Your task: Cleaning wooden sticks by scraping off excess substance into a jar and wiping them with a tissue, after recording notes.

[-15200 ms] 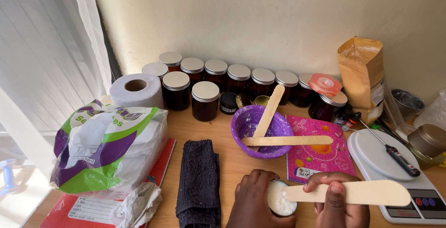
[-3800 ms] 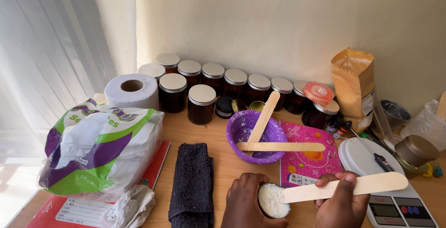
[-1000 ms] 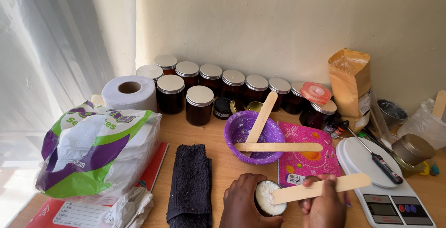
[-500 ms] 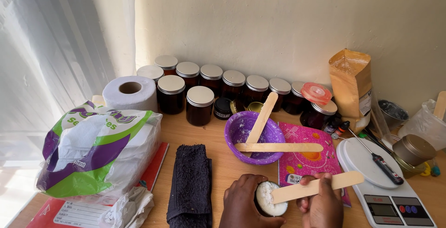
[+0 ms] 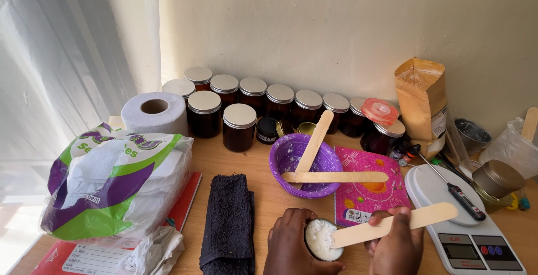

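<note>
Down at the near table edge, left hand (image 5: 291, 247) wrapped closed around small jar (image 5: 320, 239) of white paste; right hand (image 5: 397, 244) fingers pinched shut on flat wooden stick (image 5: 392, 225), tip resting in jar.

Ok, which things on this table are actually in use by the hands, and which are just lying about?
In use:
left hand around the small tin of white stuff
right hand holding the wooden stick dipped into it

Lying about:
purple bowl with two sticks
dark folded towel
amber jars
paper roll
kitchen scale
brown paper bag
</note>
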